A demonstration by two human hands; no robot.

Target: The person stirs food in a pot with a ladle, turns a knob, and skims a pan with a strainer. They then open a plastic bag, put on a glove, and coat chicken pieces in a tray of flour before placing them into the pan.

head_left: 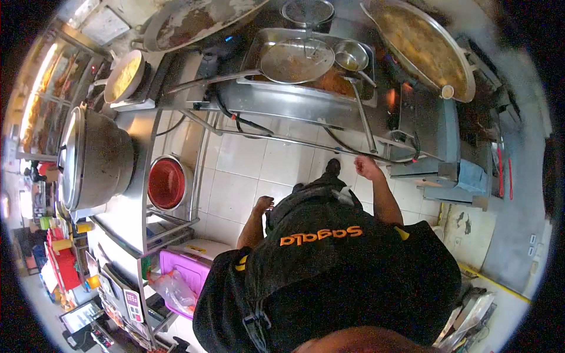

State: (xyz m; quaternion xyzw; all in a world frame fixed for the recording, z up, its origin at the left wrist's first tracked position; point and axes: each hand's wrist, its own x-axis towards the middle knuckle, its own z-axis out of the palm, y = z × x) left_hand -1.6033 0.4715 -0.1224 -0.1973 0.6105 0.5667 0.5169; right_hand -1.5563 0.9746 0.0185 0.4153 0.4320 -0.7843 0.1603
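Note:
My left hand (265, 204) hangs low beside the dark apron (312, 206), its fingers curled; what they hold, if anything, is too small to tell. My right hand (367, 167) is raised in front of me, fingers bent, just below the end of a ladle handle (364, 117); whether it touches the handle is unclear. Beyond, a round strainer (297, 60) with a long handle lies across a metal tray (271, 41), next to a small ladle bowl (351, 56) with liquid in it.
A large wok (424, 47) of bubbling oil stands at the back right, another wok (200, 20) at the back left. A pan (125, 76) of yellow food and a big pot (100, 156) are on the left. A red bucket (166, 183) sits below. Hoses hang under the stove.

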